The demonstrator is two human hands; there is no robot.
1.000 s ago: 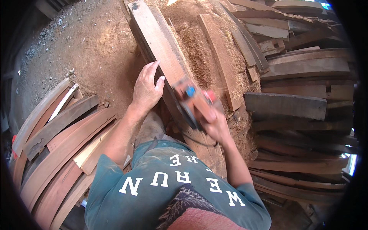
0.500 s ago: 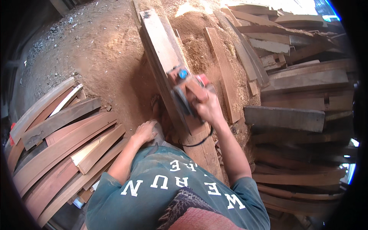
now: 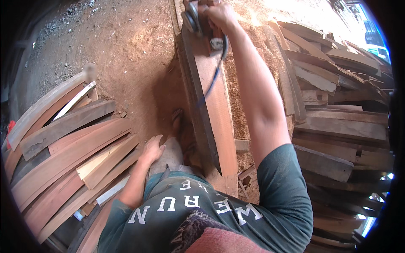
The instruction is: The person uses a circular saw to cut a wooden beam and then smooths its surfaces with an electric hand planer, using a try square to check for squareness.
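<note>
At the top of the view, my right hand [image 3: 222, 17] is wrapped round the handle of an electric hand planer [image 3: 194, 20], arm stretched far forward. The planer sits on the far part of a long wooden plank [image 3: 217, 101], which has a dark left side and a pale reddish upper face. A dark blue cord [image 3: 216, 78] hangs back from the tool over the plank. My left hand [image 3: 152, 149] lies on my left thigh, fingers loosely spread and holding nothing. The planer's underside is hidden.
Curved and straight boards [image 3: 71, 156] are stacked at the left. A larger pile of rough timber [image 3: 341, 122] fills the right side. Sawdust and shavings [image 3: 240, 84] cover the ground beside the plank. My foot [image 3: 177, 116] is on the ground left of it.
My right hand has pushed the planer forward along the plank, from mid-view to the top edge, and the arm has straightened. My left hand remains on the thigh, fingers slightly raised.
</note>
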